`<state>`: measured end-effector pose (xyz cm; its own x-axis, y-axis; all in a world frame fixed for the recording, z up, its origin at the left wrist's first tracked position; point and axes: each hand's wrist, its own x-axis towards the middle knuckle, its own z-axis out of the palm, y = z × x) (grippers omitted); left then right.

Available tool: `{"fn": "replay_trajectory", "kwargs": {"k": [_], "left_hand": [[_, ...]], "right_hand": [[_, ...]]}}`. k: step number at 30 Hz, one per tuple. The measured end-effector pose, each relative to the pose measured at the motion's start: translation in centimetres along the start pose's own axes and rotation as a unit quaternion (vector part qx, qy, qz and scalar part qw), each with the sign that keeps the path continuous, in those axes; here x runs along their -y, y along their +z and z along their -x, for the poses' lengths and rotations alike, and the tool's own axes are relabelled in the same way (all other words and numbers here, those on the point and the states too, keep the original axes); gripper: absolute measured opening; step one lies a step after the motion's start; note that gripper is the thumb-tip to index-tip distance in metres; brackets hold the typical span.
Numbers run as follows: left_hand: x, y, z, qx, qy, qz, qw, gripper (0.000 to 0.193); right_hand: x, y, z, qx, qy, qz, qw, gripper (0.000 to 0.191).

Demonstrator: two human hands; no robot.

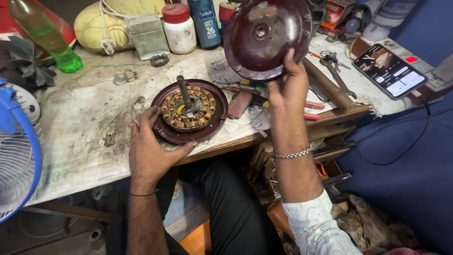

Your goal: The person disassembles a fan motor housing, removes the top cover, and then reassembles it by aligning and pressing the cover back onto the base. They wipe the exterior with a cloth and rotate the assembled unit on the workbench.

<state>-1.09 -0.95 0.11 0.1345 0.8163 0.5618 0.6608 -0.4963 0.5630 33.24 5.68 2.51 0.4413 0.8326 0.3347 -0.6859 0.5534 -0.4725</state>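
A dark maroon round motor base [171, 132] lies on the worn white workbench [85, 132], with a ring of copper windings [188, 109] and a grey shaft [183, 90] standing up from its middle. My left hand [150, 151] grips the near-left rim of this base. My right hand [287, 85] holds a matching maroon round cover [264, 35] up above the bench by its lower edge, its hollow inner side facing me.
A blue-rimmed fan [16, 156] stands at the left. Bottles, a white jar [179, 28], a grey box [147, 35] and a yellow object line the back. Wrenches [336, 71], screwdrivers and a phone [389, 71] lie at the right. My legs are under the bench edge.
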Motion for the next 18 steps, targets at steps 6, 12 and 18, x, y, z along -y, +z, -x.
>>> {"fn": "replay_trajectory", "kwargs": {"k": [6, 12, 18], "left_hand": [[0.4, 0.2, -0.1, -0.003, 0.027, -0.002, 1.000, 0.111], [0.6, 0.2, -0.1, -0.007, 0.045, 0.012, 0.999, 0.111], [0.3, 0.0, 0.0, -0.003, 0.011, 0.033, 0.999, 0.113]], "right_hand": [[0.4, -0.8, -0.4, 0.014, 0.093, -0.087, 0.992, 0.050], [-0.1, 0.9, 0.8, 0.023, 0.109, -0.182, 0.977, 0.046], [0.7, 2.6, 2.3, -0.013, 0.117, -0.188, 0.975, 0.045]]}}
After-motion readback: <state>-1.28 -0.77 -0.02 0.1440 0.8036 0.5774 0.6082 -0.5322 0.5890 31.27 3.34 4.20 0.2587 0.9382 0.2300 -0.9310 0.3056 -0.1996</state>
